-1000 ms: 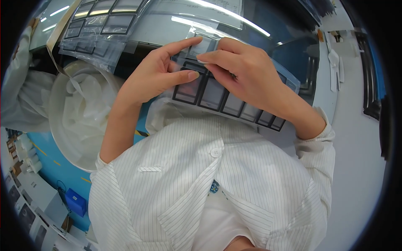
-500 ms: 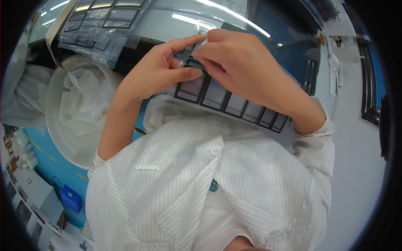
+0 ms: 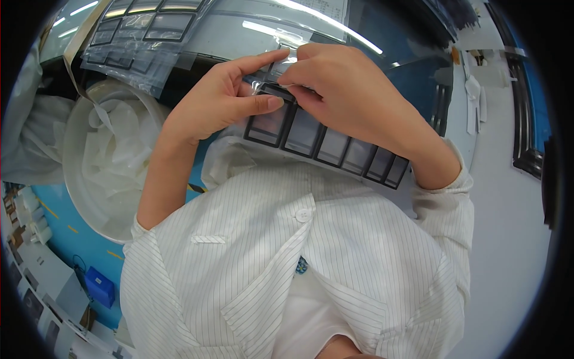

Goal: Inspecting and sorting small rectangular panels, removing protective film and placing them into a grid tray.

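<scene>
A sheet of clear film with a row of black rectangular frames (image 3: pixel 302 133) lies across the front edge of the work surface, close to my body. My left hand (image 3: pixel 224 99) grips its left end, thumb on top of the frame and some fingers behind it, with the index finger stretched toward my right hand. My right hand (image 3: pixel 338 90) bends over the upper edge of the same sheet, thumb and forefinger pinched together. What sits in that pinch is too small to make out. Clear glossy film (image 3: pixel 286 60) shows between the two hands.
More clear sheets with black frames (image 3: pixel 140 36) lie at the far left. A white tub (image 3: pixel 75 161) full of crumpled translucent film stands left of my left arm. Beyond my hands is a glossy surface (image 3: pixel 221 33) reflecting lights. A blue box (image 3: pixel 100 286) is on the floor.
The view has shifted slightly. My right fingertips have drawn a little away from my left thumb, exposing more of the frame's upper edge. The left hand keeps its hold.
</scene>
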A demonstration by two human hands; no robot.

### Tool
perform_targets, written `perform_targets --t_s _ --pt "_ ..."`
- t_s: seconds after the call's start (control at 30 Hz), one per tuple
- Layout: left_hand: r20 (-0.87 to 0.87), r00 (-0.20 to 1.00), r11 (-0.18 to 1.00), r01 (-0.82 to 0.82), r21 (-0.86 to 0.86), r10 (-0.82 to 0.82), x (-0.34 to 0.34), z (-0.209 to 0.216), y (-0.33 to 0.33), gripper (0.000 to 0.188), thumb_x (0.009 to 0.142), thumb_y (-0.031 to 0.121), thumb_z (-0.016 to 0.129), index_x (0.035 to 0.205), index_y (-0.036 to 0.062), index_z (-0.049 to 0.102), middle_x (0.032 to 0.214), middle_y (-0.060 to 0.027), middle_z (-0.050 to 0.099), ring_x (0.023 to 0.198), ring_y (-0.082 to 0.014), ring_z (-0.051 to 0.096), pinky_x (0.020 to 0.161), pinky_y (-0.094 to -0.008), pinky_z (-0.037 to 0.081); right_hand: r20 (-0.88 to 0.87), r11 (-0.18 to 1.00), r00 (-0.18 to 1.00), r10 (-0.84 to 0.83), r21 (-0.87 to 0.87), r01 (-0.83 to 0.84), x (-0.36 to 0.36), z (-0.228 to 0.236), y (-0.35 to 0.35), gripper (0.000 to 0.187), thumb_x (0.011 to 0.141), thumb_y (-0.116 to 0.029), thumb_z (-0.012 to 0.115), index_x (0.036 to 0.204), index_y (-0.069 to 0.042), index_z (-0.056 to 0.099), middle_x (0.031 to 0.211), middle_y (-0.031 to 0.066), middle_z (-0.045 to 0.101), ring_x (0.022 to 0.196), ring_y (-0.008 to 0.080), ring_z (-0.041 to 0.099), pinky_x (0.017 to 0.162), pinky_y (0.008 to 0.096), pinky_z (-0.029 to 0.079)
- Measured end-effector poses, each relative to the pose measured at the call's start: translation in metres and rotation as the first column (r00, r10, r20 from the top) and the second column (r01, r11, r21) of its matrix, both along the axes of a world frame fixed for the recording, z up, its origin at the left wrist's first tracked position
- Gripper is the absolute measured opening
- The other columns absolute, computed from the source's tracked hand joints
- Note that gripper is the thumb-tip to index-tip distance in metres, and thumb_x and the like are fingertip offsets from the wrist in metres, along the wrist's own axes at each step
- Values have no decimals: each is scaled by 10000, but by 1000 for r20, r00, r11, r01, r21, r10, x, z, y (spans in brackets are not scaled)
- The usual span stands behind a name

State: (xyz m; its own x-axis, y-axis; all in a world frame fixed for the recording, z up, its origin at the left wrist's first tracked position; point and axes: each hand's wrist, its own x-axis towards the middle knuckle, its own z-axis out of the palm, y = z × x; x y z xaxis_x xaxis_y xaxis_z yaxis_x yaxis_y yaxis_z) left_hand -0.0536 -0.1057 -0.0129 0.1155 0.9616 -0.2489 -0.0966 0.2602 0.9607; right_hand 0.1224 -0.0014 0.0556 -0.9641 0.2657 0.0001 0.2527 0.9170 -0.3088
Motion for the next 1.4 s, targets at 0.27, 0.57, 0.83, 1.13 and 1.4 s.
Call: perform_targets --t_s 0.27,0.57,0.83,1.13,1.4 --pt "4 1000 1000 -5 10 5 1 5 -1 677 804 136 742 1412 109 446 599 92 532 513 17 394 493 -162 290 -51 999 998 -46 -31 45 27 10 -2 161 769 -36 674 927 -43 699 766 79 583 684 254 599 602 341 471" --pt "-15 1000 1000 18 14 -18 -2 1 1 671 809 136 730 1415 115 443 607 86 544 511 15 398 488 -159 293 -31 998 998 -48 -29 47 35 10 -1 151 772 -32 671 920 -47 703 753 74 577 657 244 596 586 333 468" --pt "-40 999 1000 -8 24 9 3 8 -1 685 786 180 745 1404 108 459 579 90 524 484 15 370 465 -158 261 29 988 990 -136 -62 138 71 19 -2 178 745 -16 689 916 -62 710 714 61 541 599 221 544 544 315 430" --pt "-71 997 1000 -20 -4 20 1 10 2 676 784 158 731 1400 88 461 530 114 403 458 15 310 447 -176 209 56 974 974 -218 -42 220 111 23 -2 165 726 4 710 881 -54 712 688 57 518 583 202 528 524 306 422" --pt "-111 994 999 20 -32 -23 -3 5 6 699 813 101 709 1434 61 391 745 13 658 554 23 512 472 -128 304 118 965 959 -258 -27 262 154 26 3 145 719 4 716 860 -33 713 702 65 552 602 202 556 535 292 444"
